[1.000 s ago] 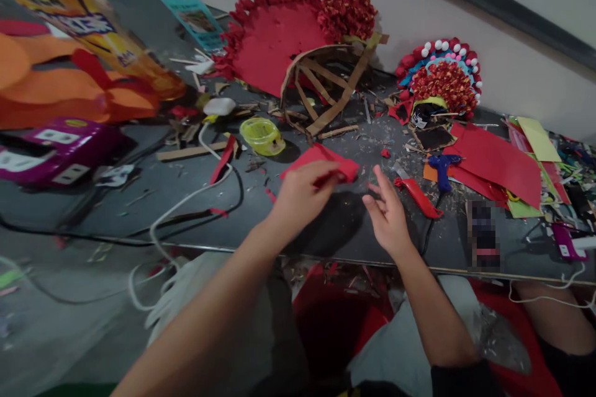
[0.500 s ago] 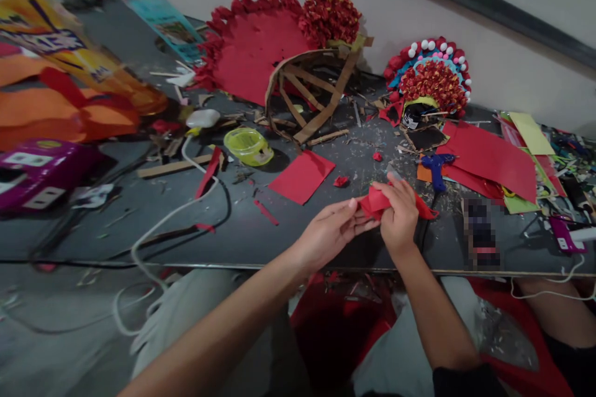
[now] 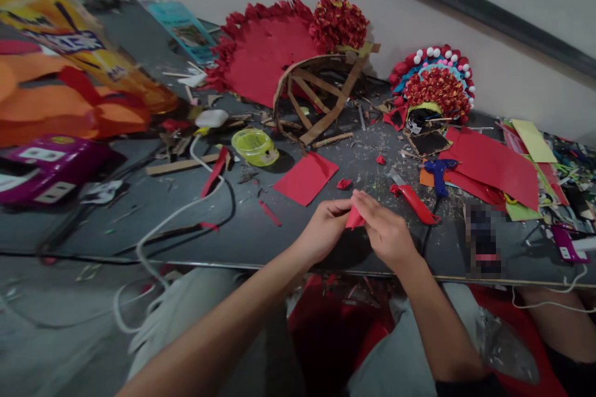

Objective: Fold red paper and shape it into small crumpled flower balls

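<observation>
Between my two hands, above the table's front part, is a small piece of red paper (image 3: 355, 218). My left hand (image 3: 326, 227) pinches it from the left, fingers closed. From the right my right hand (image 3: 387, 232) presses on it with fingers together, hiding most of the paper. Just beyond lies a flat red paper sheet (image 3: 306, 177). Near my fingertips sits a small crumpled red paper piece (image 3: 344, 183). To the right of my right hand rests a red utility knife (image 3: 418, 203) with its blade showing.
A blue glue gun (image 3: 439, 175) and red sheets (image 3: 496, 164) lie at the right. Behind stand a cardboard frame (image 3: 326, 96), a red frilled disc (image 3: 270, 53) and a beaded headpiece (image 3: 437, 84). A yellow-green tub (image 3: 255, 147), white cable (image 3: 174, 223) and purple power strip (image 3: 56, 167) are left.
My left hand has left the flat red sheet and moved right to join my right hand. Both have brought the small red paper slightly left, uncovering the utility knife.
</observation>
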`<control>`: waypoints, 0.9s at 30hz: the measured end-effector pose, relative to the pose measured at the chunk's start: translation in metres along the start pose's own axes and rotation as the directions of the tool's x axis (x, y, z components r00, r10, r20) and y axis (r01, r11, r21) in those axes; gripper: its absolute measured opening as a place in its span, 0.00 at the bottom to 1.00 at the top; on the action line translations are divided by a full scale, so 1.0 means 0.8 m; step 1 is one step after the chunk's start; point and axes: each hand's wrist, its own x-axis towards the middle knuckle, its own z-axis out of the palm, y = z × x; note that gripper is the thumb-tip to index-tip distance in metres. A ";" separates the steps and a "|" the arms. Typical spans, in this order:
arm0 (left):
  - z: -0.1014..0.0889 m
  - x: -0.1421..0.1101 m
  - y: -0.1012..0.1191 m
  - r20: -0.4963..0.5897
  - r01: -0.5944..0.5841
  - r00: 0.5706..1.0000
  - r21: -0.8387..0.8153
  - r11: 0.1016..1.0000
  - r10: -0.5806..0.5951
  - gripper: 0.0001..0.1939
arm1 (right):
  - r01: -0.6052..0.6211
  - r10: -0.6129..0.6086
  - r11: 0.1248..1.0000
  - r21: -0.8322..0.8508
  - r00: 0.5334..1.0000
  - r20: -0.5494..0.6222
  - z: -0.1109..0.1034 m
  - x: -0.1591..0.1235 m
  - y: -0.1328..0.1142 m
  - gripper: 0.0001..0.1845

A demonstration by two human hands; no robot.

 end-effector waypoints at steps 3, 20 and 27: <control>-0.002 -0.002 0.006 0.035 -0.012 0.999 0.057 0.998 0.010 0.10 | 0.021 -0.023 0.999 -0.029 0.997 -0.073 -0.004 0.000 -0.001 0.22; 0.001 -0.003 0.012 0.131 0.157 0.982 -0.143 0.977 -0.138 0.17 | -0.175 0.178 0.969 -0.175 0.984 0.006 0.006 -0.003 0.003 0.25; -0.012 0.004 0.008 0.038 0.054 0.998 0.048 0.997 -0.056 0.13 | -0.184 0.208 0.971 -0.150 0.964 0.167 0.000 -0.001 -0.005 0.25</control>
